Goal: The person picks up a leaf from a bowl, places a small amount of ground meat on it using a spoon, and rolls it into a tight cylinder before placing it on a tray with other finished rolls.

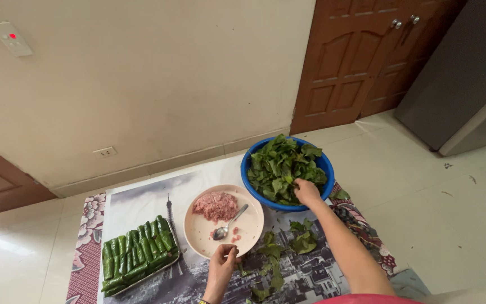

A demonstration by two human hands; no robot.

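Observation:
My right hand (307, 191) reaches into a blue basin (323, 164) heaped with green leaves (281, 166) and closes on leaves at its near edge. My left hand (224, 260) grips the near rim of a pale pink bowl (201, 236). Inside that bowl lie a mound of minced pink meat (215, 205) and a metal spoon (229, 223). To the left, a tray (140, 253) carries several rows of rolled green leaf parcels.
Everything sits on a printed mat (142, 197) spread over a pale tiled floor. Loose leaves (288, 243) lie on the mat between bowl and basin. A cream wall with a socket (106, 151) is behind, brown doors (361, 56) at the back right, a grey cabinet (468, 73) far right.

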